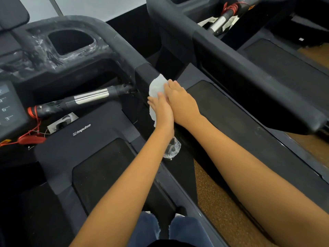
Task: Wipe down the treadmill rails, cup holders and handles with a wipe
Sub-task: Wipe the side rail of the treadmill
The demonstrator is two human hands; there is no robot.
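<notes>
Both hands press the white wipe (156, 86) on the right rail (144, 72) of the treadmill: left hand (162, 111) curled around it, right hand (181, 102) flat over it. Cup holder (71, 41) and silver handle (90, 97) lie left; crumpled plastic (171, 148) sits under the left wrist.

red safety cord (33, 138) — console side | cork floor (222, 211) | neighbouring treadmill (249, 72)

Dim, even light — soft blur, wide-angle edge bending.
</notes>
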